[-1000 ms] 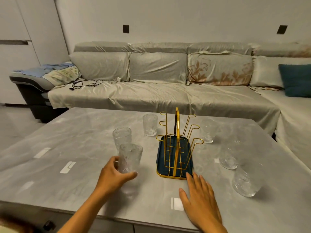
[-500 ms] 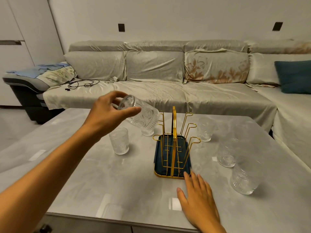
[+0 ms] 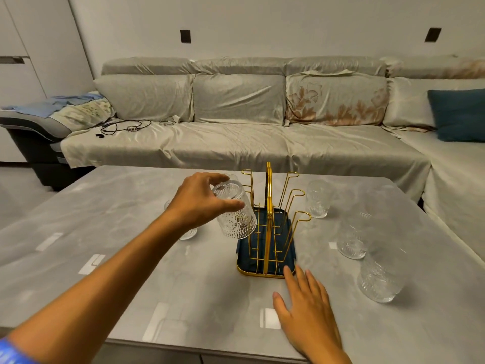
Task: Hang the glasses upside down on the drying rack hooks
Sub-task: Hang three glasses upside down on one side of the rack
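My left hand grips an embossed clear glass turned upside down, its mouth low over the front left hook of the gold wire drying rack, which stands in a dark blue tray. My right hand lies flat and open on the table just in front of the tray. Another glass stands on the table mostly hidden behind my left wrist, and a third peeks out behind the held one. To the right stand three more glasses.
The grey marble-look table carries everything. A long sofa with cushions runs behind it, with a black cable lying on its left seat. The table's near edge runs below my forearms.
My left hand has carried the glass from tilted sideways, high left of the rack, down to upside down at the rack's left hooks. The right hand has stayed flat on the table.
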A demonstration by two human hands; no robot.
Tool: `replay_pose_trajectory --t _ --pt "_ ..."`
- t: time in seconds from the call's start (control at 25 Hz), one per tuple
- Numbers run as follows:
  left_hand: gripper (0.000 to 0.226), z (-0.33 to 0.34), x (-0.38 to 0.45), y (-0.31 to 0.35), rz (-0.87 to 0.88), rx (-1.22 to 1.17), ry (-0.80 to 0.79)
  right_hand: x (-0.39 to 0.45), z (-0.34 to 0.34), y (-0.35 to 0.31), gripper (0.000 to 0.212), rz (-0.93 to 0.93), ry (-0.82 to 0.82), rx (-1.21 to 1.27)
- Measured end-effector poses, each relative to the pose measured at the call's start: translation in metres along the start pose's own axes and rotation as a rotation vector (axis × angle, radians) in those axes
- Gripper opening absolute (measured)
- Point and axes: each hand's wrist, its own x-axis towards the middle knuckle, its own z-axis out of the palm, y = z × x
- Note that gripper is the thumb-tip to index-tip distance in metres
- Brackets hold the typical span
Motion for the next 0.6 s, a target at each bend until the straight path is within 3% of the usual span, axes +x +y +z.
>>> replay_pose_trajectory --t 0.6 --pt "0.079 0.034 0.004 -0.013 -0.016 0.153 -0.111 -0.001 0.004 0.001 0.073 -0.010 0.024 0.000"
